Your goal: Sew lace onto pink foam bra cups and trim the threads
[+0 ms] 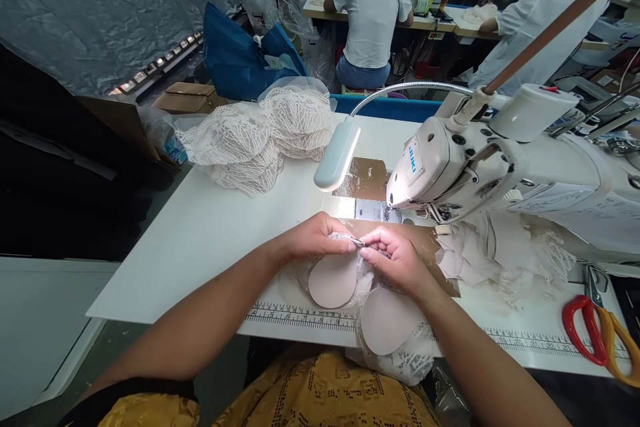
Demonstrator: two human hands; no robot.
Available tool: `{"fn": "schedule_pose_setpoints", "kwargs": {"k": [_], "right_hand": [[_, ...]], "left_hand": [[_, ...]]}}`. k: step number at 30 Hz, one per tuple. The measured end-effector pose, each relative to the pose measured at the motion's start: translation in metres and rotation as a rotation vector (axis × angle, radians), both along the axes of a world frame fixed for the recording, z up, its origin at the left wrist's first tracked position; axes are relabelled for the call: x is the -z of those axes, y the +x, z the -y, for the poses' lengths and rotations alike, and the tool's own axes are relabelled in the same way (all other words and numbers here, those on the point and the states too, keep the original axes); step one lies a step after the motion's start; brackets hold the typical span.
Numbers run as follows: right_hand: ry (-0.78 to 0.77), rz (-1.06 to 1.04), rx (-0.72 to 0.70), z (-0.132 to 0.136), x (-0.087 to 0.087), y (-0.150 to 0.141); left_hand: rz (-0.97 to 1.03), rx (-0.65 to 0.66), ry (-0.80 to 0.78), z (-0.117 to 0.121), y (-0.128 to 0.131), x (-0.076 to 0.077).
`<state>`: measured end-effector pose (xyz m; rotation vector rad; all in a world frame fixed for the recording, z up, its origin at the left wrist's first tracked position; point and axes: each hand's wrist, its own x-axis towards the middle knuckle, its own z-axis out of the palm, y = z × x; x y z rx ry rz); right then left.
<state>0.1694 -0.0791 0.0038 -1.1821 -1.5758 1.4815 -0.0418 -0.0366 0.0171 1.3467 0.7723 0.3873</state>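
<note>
Both hands pinch the upper edge of a white lace bra piece with two smooth pale cups (333,281), in front of the sewing machine (435,163). My left hand (320,236) is closed on the lace, thumb on top. Close beside it, my right hand (393,255) grips the same edge between thumb and fingers. The second cup (390,321) hangs over the table's front edge with lace below it. Just beyond my hands lies the needle plate area (373,211), lit by the lamp (337,155).
A pile of white lace cups (250,137) sits at the table's far left. More pale fabric pieces (500,250) lie under the machine arm. Scissors with red and orange handles (595,327) rest at the right edge. A printed ruler (300,317) runs along the front. Two people work beyond.
</note>
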Motion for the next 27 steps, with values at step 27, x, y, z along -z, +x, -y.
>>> {"fn": "schedule_pose_setpoints", "kwargs": {"k": [27], "right_hand": [[-0.031, 0.04, -0.069, -0.006, -0.001, 0.01]], "left_hand": [[-0.051, 0.065, -0.034, 0.001, 0.001, -0.008]]}}
